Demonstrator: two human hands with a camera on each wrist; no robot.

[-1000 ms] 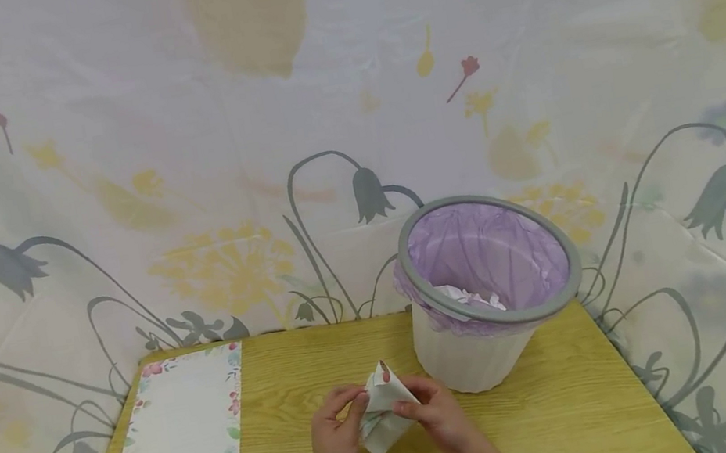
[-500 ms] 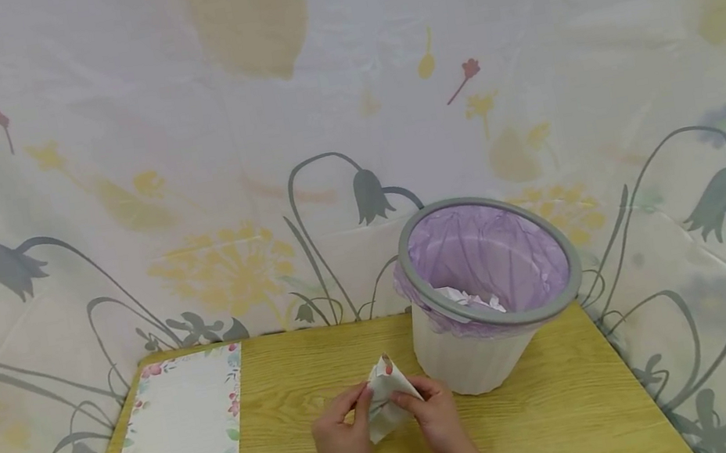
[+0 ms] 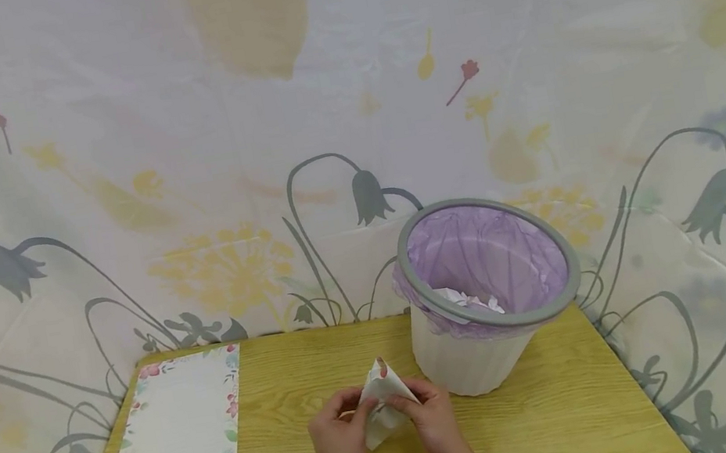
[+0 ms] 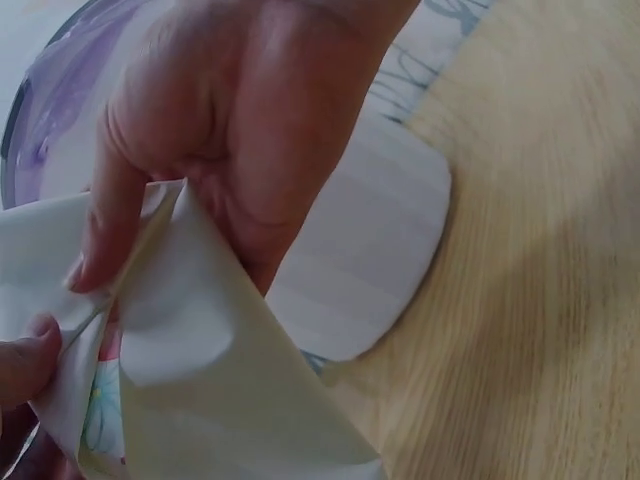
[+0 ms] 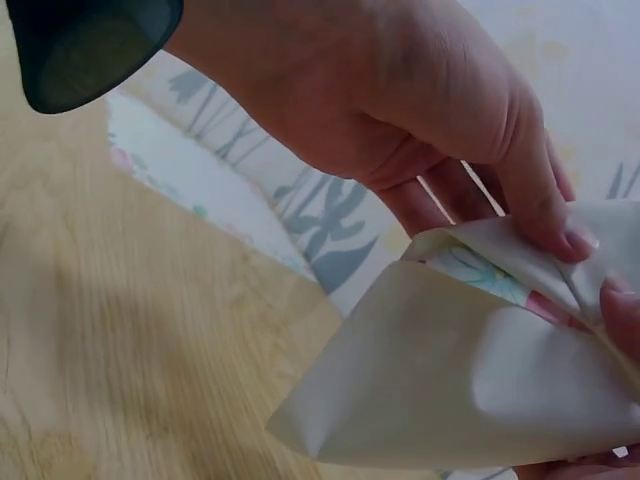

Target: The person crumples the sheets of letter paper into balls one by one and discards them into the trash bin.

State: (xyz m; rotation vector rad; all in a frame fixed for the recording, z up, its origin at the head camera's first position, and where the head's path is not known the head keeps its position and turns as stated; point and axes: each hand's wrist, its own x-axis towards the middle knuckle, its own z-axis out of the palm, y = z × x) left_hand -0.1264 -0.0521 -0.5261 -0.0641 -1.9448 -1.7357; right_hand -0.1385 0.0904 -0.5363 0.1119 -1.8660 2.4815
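Observation:
Both hands hold one folded sheet of paper (image 3: pixel 381 386), white outside with a flower print inside the folds, low over the table's front middle. My left hand (image 3: pixel 341 440) pinches its left side, thumb in front and fingers behind. On the other side my right hand (image 3: pixel 436 421) pinches it the same way. In the left wrist view, the tip of my left thumb (image 4: pixel 28 365) comes close to the right hand's thumb across a crease. The right wrist view shows the paper's pointed lower corner and the floral strip (image 5: pixel 480 275) between its folds. Fingers behind the paper are partly hidden.
A white bin (image 3: pixel 473 363) with a grey rim and purple liner stands just behind the right hand, crumpled paper (image 3: pixel 467 299) inside. At the left lies a flower-bordered sheet (image 3: pixel 172 439) on the wooden table (image 3: pixel 286 373). A flower-printed curtain (image 3: pixel 176 129) hangs behind.
The thumbs have drawn closer together over the middle of the paper, and its lower part looks narrower. The paper swung slightly right, then back. Bin and flower-bordered sheet stay put.

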